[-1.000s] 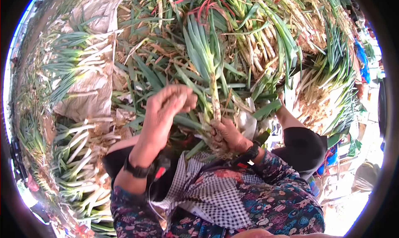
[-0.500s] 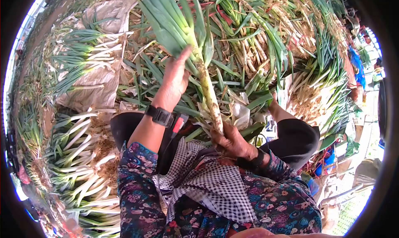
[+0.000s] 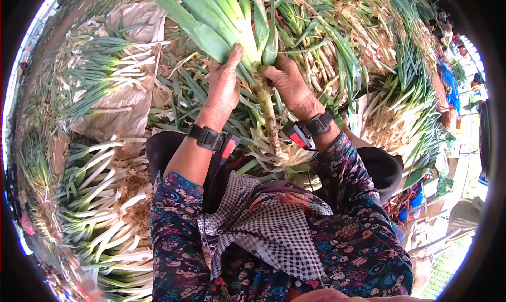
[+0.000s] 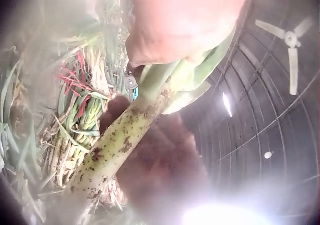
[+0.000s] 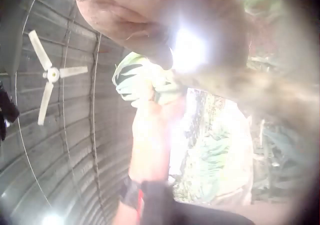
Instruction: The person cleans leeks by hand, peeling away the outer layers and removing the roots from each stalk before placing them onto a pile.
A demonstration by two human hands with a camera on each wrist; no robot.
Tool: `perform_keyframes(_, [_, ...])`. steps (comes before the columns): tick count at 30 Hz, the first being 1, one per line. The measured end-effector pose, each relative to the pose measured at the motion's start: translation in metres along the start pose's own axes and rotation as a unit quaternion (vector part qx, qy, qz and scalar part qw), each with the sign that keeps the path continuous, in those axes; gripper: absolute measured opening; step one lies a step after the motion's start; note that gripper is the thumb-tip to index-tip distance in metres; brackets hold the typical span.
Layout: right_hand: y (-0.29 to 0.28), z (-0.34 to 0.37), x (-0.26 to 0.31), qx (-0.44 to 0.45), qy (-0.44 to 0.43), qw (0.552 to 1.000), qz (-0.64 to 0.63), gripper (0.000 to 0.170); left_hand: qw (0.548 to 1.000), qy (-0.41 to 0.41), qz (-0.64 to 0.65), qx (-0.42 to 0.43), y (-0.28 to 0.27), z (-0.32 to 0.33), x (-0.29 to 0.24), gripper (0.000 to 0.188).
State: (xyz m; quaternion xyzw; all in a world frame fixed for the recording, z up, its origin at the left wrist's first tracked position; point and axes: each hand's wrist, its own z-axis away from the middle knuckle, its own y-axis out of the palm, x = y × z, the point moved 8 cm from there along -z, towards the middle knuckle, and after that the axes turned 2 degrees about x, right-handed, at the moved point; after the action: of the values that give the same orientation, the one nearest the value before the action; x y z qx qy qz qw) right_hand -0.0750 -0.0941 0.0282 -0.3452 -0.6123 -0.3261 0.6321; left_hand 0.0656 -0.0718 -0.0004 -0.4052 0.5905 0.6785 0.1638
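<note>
- Leek (image 3: 249,41) is slanting at twelve o'clock, leaves (image 3: 208,25) pointing toward eleven.
- Left hand (image 3: 225,83) and right hand (image 3: 292,86) fingers are grasping its neck (image 3: 255,59).
- Stalk (image 3: 269,112) is seeming light, stiff; leaves likely tearing easily, neck offering surest hold.

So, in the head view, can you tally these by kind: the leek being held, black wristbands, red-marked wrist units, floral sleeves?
Held leek: 1
Black wristbands: 2
Red-marked wrist units: 2
Floral sleeves: 2
Total: 7
</note>
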Motion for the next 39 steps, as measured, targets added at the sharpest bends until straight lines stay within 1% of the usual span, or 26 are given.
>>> perform_keyframes(3, [-0.003, -0.005, -0.029, -0.016, 0.055, 0.992, -0.112, 0.018, 1.000, 0.010, -0.006, 0.001, 0.001, 0.003, 0.003, 0.043])
perform_keyframes(4, [-0.001, -0.005, -0.036, -0.016, 0.056, 0.992, -0.114, 0.018, 1.000, 0.022, -0.009, -0.001, 0.002, 0.003, 0.002, 0.044])
perform_keyframes(6, [-0.006, 0.002, -0.073, -0.133, 0.136, 0.925, -0.328, 0.015, 1.000, 0.023, 0.003, -0.017, 0.003, 0.003, 0.001, 0.044])
perform_keyframes(7, [-0.011, 0.011, -0.098, -0.118, 0.139, 0.942, -0.281, 0.013, 0.999, 0.024, 0.016, -0.032, 0.002, 0.003, 0.000, 0.044])
perform_keyframes(8, [-0.010, 0.032, -0.111, -0.154, 0.195, 0.959, -0.137, 0.013, 0.999, 0.025, 0.014, -0.030, 0.001, 0.001, -0.006, 0.044])
perform_keyframes(9, [-0.001, 0.046, -0.138, 0.025, 0.092, 0.984, 0.150, 0.014, 0.999, 0.026, 0.020, 0.004, 0.005, -0.002, -0.016, 0.045])
perform_keyframes(10, [0.008, 0.072, -0.162, 0.115, -0.087, 0.905, 0.400, 0.016, 0.999, 0.028, 0.027, 0.036, 0.009, -0.004, -0.025, 0.045])
perform_keyframes(11, [0.010, 0.103, -0.201, 0.212, 0.112, 0.853, 0.463, 0.019, 0.998, 0.035, 0.019, 0.040, 0.010, -0.007, -0.034, 0.046])
perform_keyframes(12, [0.003, 0.131, -0.242, 0.256, 0.032, 0.881, 0.398, 0.023, 0.998, 0.038, 0.015, 0.048, 0.012, -0.008, -0.042, 0.046])
perform_keyframes(14, [-0.017, 0.128, -0.215, 0.216, 0.193, 0.861, 0.419, 0.024, 0.998, 0.048, 0.008, 0.037, 0.004, -0.017, -0.041, 0.048])
perform_keyframes(16, [-0.033, 0.101, -0.149, 0.098, 0.133, 0.968, 0.188, 0.029, 0.999, 0.039, 0.017, 0.021, -0.004, -0.018, -0.030, 0.049])
perform_keyframes(17, [-0.027, 0.096, -0.116, 0.103, 0.060, 0.992, 0.033, 0.036, 0.999, 0.034, 0.025, 0.012, -0.005, -0.020, -0.027, 0.049])
perform_keyframes(18, [-0.011, 0.095, -0.081, 0.127, 0.048, 0.990, -0.041, 0.038, 0.999, 0.036, 0.022, 0.017, -0.002, -0.021, -0.025, 0.049])
perform_keyframes(20, [0.026, 0.104, -0.093, 0.161, 0.105, 0.969, -0.154, 0.032, 0.997, 0.007, 0.075, -0.014, -0.003, -0.020, -0.014, 0.052])
perform_keyframes(21, [0.032, 0.109, -0.092, 0.157, 0.140, 0.967, -0.141, 0.024, 0.993, -0.018, 0.118, 0.007, 0.001, -0.018, -0.009, 0.048])
perform_keyframes(22, [0.029, 0.109, -0.079, 0.116, 0.090, 0.988, -0.048, 0.018, 0.993, -0.018, 0.118, 0.009, 0.003, -0.015, -0.011, 0.048])
perform_keyframes(24, [0.030, 0.115, -0.082, 0.121, 0.136, 0.976, -0.122, 0.018, 0.996, -0.008, -0.016, 0.084, 0.016, -0.006, -0.020, 0.042])
perform_keyframes(25, [0.031, 0.118, -0.077, 0.120, 0.135, 0.976, -0.124, 0.018, 0.996, -0.018, -0.043, 0.077, 0.020, 0.001, -0.022, 0.038])
perform_keyframes(28, [0.036, 0.124, -0.061, 0.126, 0.117, 0.972, -0.163, 0.017, 0.996, 0.015, -0.007, 0.089, 0.036, 0.008, -0.022, 0.037])
perform_keyframes(30, [0.043, 0.130, -0.062, 0.143, 0.132, 0.964, -0.183, 0.017, 0.995, 0.005, 0.004, 0.103, 0.038, 0.007, -0.026, 0.039])
perform_keyframes(32, [0.045, 0.132, -0.061, 0.138, 0.131, 0.966, -0.178, 0.017, 0.988, 0.006, -0.084, 0.132, 0.042, 0.005, -0.028, 0.040])
perform_keyframes(33, [0.045, 0.133, -0.063, 0.112, 0.144, 0.963, -0.197, 0.016, 0.988, 0.005, -0.084, 0.132, 0.044, 0.006, -0.027, 0.040])
perform_keyframes(35, [0.043, 0.132, -0.066, 0.087, 0.156, 0.960, -0.214, 0.016, 0.985, 0.076, -0.078, 0.135, 0.051, 0.007, -0.035, 0.040])
perform_keyframes(37, [0.030, 0.124, -0.062, 0.028, 0.094, 0.995, -0.020, 0.015, 0.984, 0.086, -0.104, 0.119, 0.043, 0.006, -0.030, 0.037])
perform_keyframes(38, [0.032, 0.121, -0.066, 0.029, 0.094, 0.995, -0.019, 0.015, 0.982, 0.095, -0.131, 0.103, 0.037, 0.005, -0.029, 0.035])
perform_keyframes(39, [0.027, 0.117, -0.065, -0.009, 0.059, 0.997, 0.053, 0.014, 0.982, 0.095, -0.131, 0.103, 0.035, 0.004, -0.029, 0.035])
